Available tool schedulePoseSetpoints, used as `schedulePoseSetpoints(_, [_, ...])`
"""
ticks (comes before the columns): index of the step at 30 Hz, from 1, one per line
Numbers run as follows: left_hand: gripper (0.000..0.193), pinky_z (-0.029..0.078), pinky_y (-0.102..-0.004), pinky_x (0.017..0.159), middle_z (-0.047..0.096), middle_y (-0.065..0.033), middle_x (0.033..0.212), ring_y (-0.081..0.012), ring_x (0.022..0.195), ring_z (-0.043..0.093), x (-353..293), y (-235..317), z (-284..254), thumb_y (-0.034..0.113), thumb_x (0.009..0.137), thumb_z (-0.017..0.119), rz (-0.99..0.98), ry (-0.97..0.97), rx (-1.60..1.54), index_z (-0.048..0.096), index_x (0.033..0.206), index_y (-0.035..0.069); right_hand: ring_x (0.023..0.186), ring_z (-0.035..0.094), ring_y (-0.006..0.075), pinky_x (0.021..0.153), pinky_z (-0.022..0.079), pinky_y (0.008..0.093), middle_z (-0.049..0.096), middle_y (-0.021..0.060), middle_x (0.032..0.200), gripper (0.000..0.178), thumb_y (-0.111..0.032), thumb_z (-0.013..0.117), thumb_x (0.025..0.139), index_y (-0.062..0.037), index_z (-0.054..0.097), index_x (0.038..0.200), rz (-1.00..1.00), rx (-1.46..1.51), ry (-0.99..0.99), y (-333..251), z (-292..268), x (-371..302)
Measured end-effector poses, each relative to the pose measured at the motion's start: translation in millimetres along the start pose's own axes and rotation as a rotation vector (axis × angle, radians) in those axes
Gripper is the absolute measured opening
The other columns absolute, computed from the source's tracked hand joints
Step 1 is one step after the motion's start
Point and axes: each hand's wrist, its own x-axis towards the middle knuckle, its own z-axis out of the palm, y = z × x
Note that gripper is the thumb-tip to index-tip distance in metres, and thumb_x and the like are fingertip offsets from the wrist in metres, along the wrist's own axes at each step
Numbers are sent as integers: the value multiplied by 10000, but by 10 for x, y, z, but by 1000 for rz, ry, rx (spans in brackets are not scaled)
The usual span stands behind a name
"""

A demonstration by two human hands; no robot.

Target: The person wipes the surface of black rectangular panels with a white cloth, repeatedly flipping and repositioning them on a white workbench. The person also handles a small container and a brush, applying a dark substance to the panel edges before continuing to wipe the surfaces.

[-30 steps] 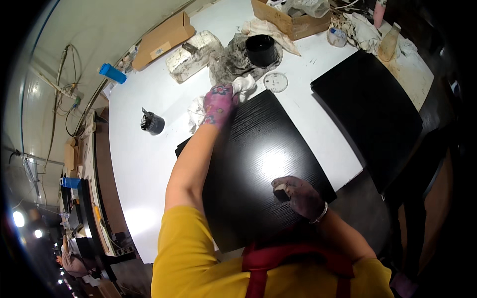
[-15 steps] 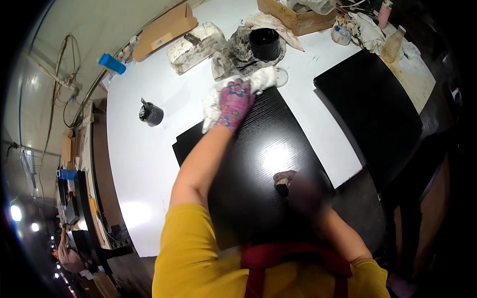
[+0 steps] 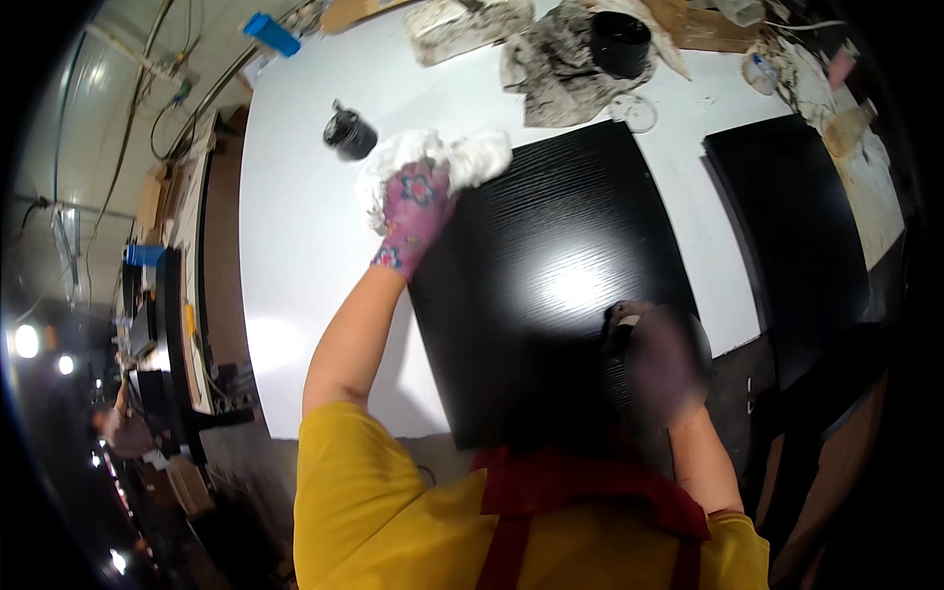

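Note:
A black wood-grain panel (image 3: pixel 531 231) lies on the white tabletop in front of me. My left hand (image 3: pixel 418 206), in a pink flowered glove, is closed on a bunched white cloth (image 3: pixel 477 157) at the panel's far left corner. Part of the cloth spreads past the corner onto the tabletop. Over the panel's near right part is my right hand (image 3: pixel 671 359), in a dark glove and blurred. Its fingers look curled round something dark with a pale patch, too smeared to name.
Beyond the cloth stands a small black-stained jar (image 3: pixel 350 135). A black pot (image 3: pixel 620 45) rests on a stained rag (image 3: pixel 551 74), near a round lid (image 3: pixel 632 113). More black panels (image 3: pixel 796 226) lie at right. A blue bottle (image 3: pixel 271 34) is far left; another person (image 3: pixel 128 428) is in the background.
My left hand has drawn the white cloth leftward, from the panel's far edge to its far left corner. The view has shifted, and my right hand appears farther right on the panel.

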Motion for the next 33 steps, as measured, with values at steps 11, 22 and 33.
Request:
schedulePoseSetpoints(11, [533, 482, -435, 899, 580, -170, 1184, -356, 1088, 570, -999, -1436, 46, 405, 854, 609, -587, -269, -133, 545, 1282, 93, 1059, 566, 252, 981, 425, 329, 568, 133, 1168, 443, 32, 466, 794, 15, 536, 1231, -72, -239, -21, 341, 53, -131])
schedulePoseSetpoints(22, [750, 430, -361, 971, 549, -158, 1303, -260, 1175, 537, -1016, -308, 24, 448, 869, 665, -950, -280, -1137, 406, 1382, -33, 564, 437, 131, 583, 389, 269, 439, -3, 689, 269, -354, 511, 947, -96, 517, 870, 575, 1247, 97, 617, -218, -419])
schedulePoseSetpoints(33, [447, 571, -367, 816, 653, -128, 1107, -229, 918, 665, -258, -563, -368, 342, 886, 655, -862, -315, -1976, 578, 1211, 44, 868, 582, 173, 836, 495, 345, 569, 53, 996, 526, -297, 716, 816, -38, 511, 1225, 287, 1213, 101, 319, -225, -159])
